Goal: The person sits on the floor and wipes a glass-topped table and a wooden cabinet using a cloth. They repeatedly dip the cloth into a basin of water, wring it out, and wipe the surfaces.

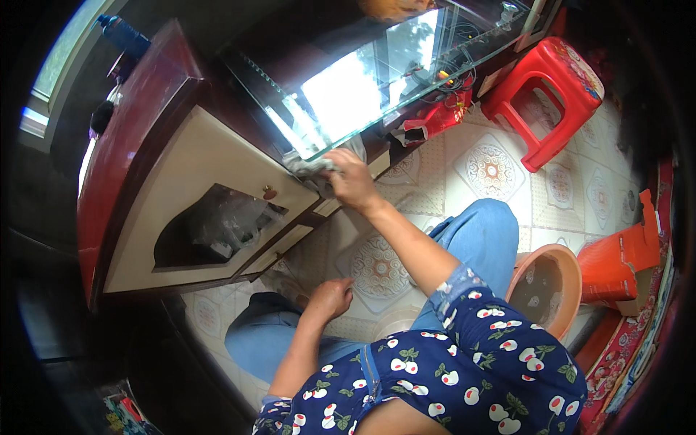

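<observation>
My right hand (353, 182) is closed around a grey cloth (310, 166). It presses the cloth to the near corner of a glass shelf (341, 136), beside the edge of a cream cabinet door (174, 181). Part of the cloth shows below the glass and behind the fingers. My left hand (330, 299) hangs above the tiled floor by my left knee, fingers curled in, with nothing visible in them. A round knob (270, 192) and a dark window with clear plastic behind it are on the cabinet door.
A red plastic stool (540, 109) stands at the far right. By my right leg is an orange bucket (573, 293) of murky water, with an orange-red box (620, 261) next to it. Cables and a red packet (438, 117) lie near the glass. A blue bottle (123, 35) tops the cabinet.
</observation>
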`<state>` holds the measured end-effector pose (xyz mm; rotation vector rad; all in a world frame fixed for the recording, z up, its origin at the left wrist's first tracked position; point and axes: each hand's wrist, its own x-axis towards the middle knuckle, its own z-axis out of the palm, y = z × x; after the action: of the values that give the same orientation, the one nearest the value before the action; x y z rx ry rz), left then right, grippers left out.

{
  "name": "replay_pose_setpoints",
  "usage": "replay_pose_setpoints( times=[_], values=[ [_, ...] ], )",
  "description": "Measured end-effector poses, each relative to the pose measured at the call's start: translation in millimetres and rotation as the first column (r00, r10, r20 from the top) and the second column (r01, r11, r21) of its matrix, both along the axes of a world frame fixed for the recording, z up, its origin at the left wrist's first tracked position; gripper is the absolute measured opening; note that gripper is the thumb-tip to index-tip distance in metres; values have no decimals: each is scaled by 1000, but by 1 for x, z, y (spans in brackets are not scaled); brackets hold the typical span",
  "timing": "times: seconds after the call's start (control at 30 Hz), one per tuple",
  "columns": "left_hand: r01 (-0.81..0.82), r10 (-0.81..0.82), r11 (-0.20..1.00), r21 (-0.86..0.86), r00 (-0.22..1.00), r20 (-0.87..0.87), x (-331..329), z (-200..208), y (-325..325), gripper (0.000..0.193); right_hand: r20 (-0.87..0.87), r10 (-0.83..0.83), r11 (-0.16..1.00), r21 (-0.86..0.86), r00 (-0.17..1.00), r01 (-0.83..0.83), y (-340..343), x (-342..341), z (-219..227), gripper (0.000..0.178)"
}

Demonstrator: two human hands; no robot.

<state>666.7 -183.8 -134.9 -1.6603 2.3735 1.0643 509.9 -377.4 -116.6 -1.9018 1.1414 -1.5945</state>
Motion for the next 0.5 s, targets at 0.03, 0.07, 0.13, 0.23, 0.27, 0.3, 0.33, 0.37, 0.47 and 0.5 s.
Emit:
replay_pose_setpoints(
  times=[0.03, 0.07, 0.13, 0.23, 0.27, 0.3, 0.33, 0.37, 0.47, 0.5],
  values=[
    [-1, 1, 1000, 21, 1000, 8, -2, 0, -1, 32, 171, -61, 989, 141, 983, 37, 16, -9, -4, 24],
    [-14, 13, 999, 49, 1000, 20, 0, -1, 1, 32, 329, -136, 956, 291, 934, 37, 32, -15, -6, 23],
    [-1, -1, 999, 54, 999, 47, -2, 0, 1, 31, 458, -302, 840, 543, 836, 5, 58, -44, -3, 28],
    [10, -14, 998, 57, 998, 60, -10, 3, -1, 31, 488, -554, 800, 535, 675, 270, 59, -69, -28, 29],
    [7, -10, 998, 56, 998, 60, -11, 4, -1, 31, 425, -597, 778, 515, 680, 361, 57, -72, -34, 31],
    [3, -6, 999, 54, 998, 61, -12, 4, 0, 31, 407, -598, 772, 524, 690, 360, 56, -71, -41, 31],
    [2, -4, 998, 57, 999, 50, -11, 2, 1, 32, 357, -574, 787, 488, 737, 378, 52, -67, -46, 30],
    [2, -5, 998, 57, 999, 39, -10, 0, 1, 32, 305, -549, 804, 447, 778, 393, 45, -64, -52, 30],
    [-5, 3, 998, 61, 1000, 27, -8, 4, -1, 32, 69, -479, 854, 270, 875, 446, 20, -51, -64, 29],
    [-9, 7, 998, 63, 1000, 27, -8, 6, -2, 32, -11, -462, 869, 192, 887, 456, 9, -46, -67, 30]
  ],
)
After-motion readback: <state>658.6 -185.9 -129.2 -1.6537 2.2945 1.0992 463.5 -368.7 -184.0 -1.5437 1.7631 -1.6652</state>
